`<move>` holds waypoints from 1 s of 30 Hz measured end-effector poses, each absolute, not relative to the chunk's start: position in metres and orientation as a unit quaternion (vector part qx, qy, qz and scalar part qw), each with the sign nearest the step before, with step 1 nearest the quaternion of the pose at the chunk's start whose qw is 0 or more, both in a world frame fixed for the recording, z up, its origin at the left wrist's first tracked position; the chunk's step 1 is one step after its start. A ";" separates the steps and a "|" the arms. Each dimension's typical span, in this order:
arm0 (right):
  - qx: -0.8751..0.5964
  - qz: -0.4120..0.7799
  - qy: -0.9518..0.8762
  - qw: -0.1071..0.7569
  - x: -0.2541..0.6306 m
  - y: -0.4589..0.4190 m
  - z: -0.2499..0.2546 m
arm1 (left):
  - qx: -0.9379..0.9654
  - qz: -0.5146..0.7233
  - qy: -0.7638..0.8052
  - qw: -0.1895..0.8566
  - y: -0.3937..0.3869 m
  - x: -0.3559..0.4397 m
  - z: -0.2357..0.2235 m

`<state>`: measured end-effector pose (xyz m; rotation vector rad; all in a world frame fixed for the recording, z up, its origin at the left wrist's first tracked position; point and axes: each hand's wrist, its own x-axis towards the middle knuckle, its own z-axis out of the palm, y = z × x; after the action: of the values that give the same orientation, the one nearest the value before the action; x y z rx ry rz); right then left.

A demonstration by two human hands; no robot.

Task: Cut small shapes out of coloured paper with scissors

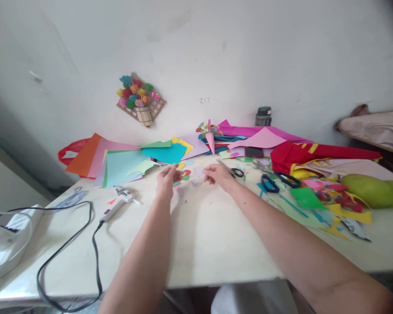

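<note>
My left hand (pixel 170 179) is raised over the table beside several small paper cutouts, its fingers bent and pressed together. Anything between those fingertips is too small to make out. Opposite it, my right hand (pixel 217 174) has its fingers closed in a pinch. A pale lilac paper piece (pixel 199 172) shows right by the right fingertips; whether they grip it I cannot tell. Red and green paper cutouts (pixel 186 174) lie between the hands. Just behind my right wrist are black-handled scissors (pixel 237 172).
A hot glue gun (pixel 113 208) lies on the left, its black cord looping to a white power strip (pixel 22 226). Coloured paper sheets (pixel 124 165) and a pink paper cone with flowers (pixel 210 141) are at the back. Blue-handled scissors (pixel 270 183) and paper scraps (pixel 334 196) lie right.
</note>
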<state>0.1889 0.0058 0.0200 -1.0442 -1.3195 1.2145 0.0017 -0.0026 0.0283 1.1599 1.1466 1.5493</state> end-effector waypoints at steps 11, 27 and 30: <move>-0.443 0.528 -0.517 0.508 0.186 0.009 0.011 | 0.459 0.436 0.766 0.111 0.009 -0.050 0.027; -0.477 0.506 -0.516 0.500 0.185 0.008 0.009 | 0.462 0.322 0.820 0.103 0.005 -0.057 0.022; -0.477 0.504 -0.517 0.501 0.185 0.007 0.010 | 0.456 0.342 0.815 0.103 0.002 -0.054 0.025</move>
<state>0.1850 0.0070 0.0100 -1.1531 -1.2490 1.2182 -0.0538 0.0019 0.0249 1.3444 2.4059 1.0085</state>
